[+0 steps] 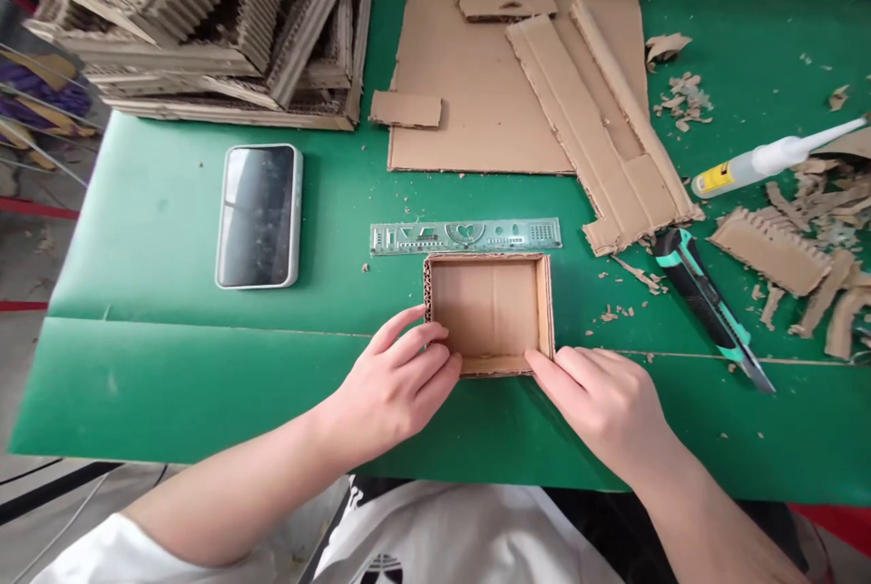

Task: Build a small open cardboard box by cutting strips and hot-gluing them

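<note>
A small open cardboard box [486, 303] rests on the green table in front of me, its hollow side facing up. My left hand [401, 375] grips the near left corner, fingertips over the left wall. At the near right corner, my right hand [602, 394] pinches the front wall, with a finger over its top edge. Just beyond the box lies a clear green plastic ruler [465, 237] with cut-out shapes. To the right is a black and green utility knife [708, 303] with its blade out.
Cardboard frames [224, 40] are piled at the back left, near a white-edged device with a dark screen [259, 217]. A cardboard sheet [463, 49] holds cut strips [578, 112]. A glue bottle [755, 162] and torn scraps [776, 248] lie at right.
</note>
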Motion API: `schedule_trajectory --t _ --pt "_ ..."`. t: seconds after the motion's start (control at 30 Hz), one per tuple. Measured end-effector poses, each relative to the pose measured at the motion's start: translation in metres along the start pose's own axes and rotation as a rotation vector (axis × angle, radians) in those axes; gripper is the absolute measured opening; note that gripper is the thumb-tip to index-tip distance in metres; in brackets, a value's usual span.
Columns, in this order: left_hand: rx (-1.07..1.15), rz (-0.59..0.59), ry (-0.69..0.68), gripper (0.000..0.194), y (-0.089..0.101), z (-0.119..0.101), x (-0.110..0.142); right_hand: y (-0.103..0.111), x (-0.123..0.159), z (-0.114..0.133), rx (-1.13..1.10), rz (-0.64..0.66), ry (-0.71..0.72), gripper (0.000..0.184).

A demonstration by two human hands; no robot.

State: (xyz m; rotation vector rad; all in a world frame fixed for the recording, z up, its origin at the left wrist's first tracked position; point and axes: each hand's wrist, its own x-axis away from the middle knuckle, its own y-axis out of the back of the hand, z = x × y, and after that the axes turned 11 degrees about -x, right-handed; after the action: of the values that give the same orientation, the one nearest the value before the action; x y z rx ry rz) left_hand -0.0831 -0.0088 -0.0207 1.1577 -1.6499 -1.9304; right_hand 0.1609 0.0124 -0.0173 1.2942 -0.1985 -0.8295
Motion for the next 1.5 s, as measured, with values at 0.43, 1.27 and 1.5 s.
schedule_trajectory --t 0.43,1.27,1.5 --pt "0.095 -0.012 0.058 0.01 -0.002 0.0019 0.0041 0.0021 0.0018 -0.0034 -0.083 0.047 -0.002 0.018" --pt "0.134 0.011 0.034 0.013 -0.0011 0.0051 0.0017 0.0021 -0.0005 -0.0028 -0.072 0.049 -0.015 0.018" --pt "0.155 -0.01 0.002 0.013 -0.0032 0.0069 0.0014 0.0017 -0.0023 -0.0032 -0.079 0.023 -0.013 0.016"
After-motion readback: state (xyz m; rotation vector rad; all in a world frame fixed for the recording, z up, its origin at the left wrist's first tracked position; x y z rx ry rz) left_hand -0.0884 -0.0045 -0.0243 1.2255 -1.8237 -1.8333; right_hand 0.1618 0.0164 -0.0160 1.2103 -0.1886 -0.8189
